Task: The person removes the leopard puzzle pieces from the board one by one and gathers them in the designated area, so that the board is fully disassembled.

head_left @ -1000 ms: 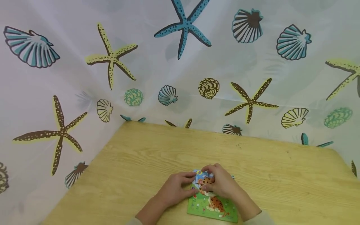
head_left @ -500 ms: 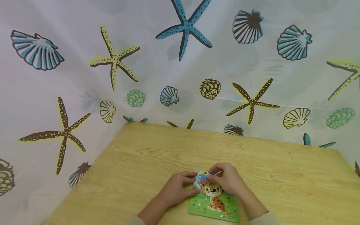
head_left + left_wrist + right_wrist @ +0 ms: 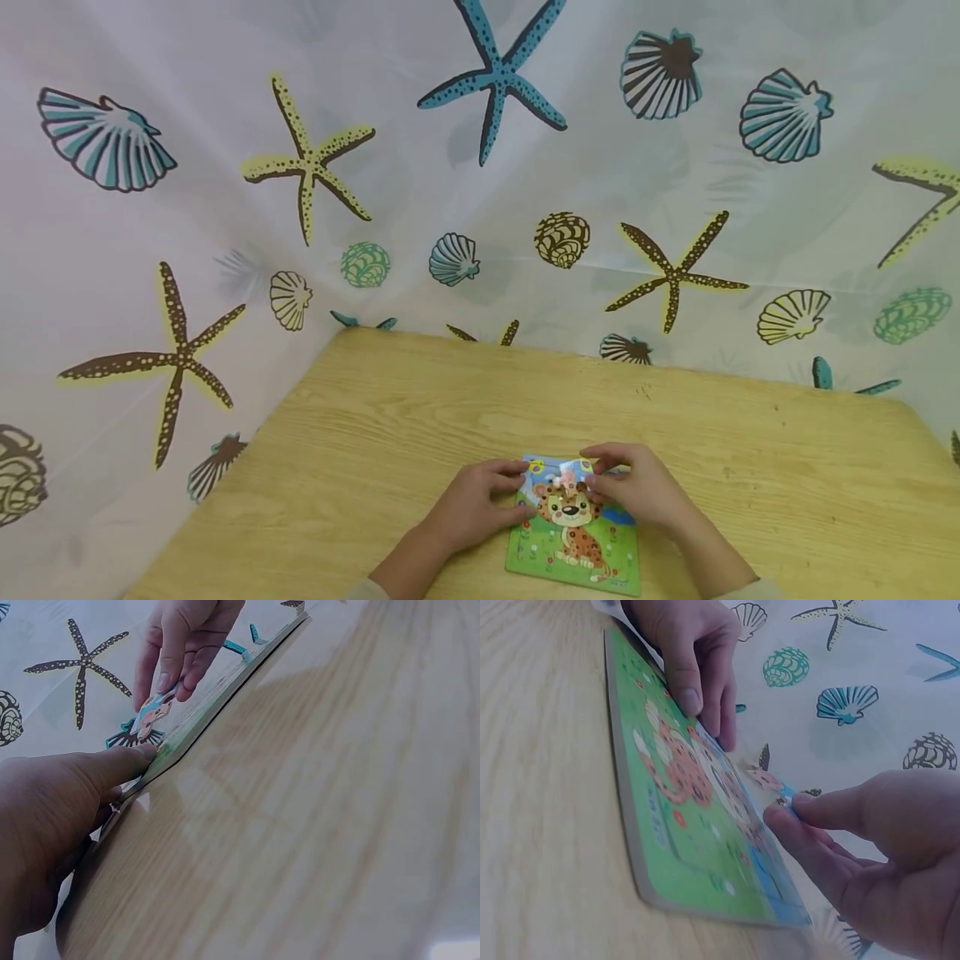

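A square jigsaw puzzle with a spotted leopard cub on green grass lies flat on the table in the head view. My right hand is over its top right part, thumb and fingertips pinching a small puzzle piece. That piece, blue with pink and orange, tilts up above the board in both wrist views. On the left border rests my left hand, its thumb and fingertips touching the board's edge and surface, fingers loosely bent. In the right wrist view, the left thumb lies over the board's side.
The wood-grain table stretches behind and to both sides of the puzzle. A white sheet printed with starfish and shells hangs at the back and left, meeting the table's edges.
My right hand has moved right across the puzzle's top, tilting the pinched piece and uncovering the cub's face. The left hand stays at the left border. The head view has shifted slightly.
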The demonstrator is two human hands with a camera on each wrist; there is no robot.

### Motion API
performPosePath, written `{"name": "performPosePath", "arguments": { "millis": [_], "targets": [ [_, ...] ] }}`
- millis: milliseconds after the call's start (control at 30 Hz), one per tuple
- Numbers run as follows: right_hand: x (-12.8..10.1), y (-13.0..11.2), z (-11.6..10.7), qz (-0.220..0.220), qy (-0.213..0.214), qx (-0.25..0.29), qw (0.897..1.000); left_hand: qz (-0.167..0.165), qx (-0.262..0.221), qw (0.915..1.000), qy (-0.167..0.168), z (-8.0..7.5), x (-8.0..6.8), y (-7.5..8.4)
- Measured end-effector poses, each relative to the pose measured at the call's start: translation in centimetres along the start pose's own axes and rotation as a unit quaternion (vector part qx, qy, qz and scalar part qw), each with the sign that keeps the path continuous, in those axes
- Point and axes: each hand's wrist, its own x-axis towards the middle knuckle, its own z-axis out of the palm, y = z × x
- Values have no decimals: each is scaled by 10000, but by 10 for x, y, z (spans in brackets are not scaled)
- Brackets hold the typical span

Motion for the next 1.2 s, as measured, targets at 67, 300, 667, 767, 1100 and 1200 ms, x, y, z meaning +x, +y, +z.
{"name": "performPosePath", "arguments": {
  "millis": [67,300,667,767,1100,1200],
  "targets": [
    [-2,2,-4,31,105,10,9999,3,7,10000,-15,0,0,0],
    [-7,10,-18,244,387,233,9987,89,-2,9999,47,-1,-1,-1],
    [-18,17,-44,696,662,204,9952,63,65,10000,36,4,3,-3],
    [-20,17,-51,762,647,122,9949,50,188,9998,33,3,4,-2],
    [-29,18,-71,1312,351,127,9907,-31,188,9998,-35,1,2,-1],
    [-30,21,-71,1473,442,128,9880,-21,178,9998,-50,1,0,-1]
  ]
}}
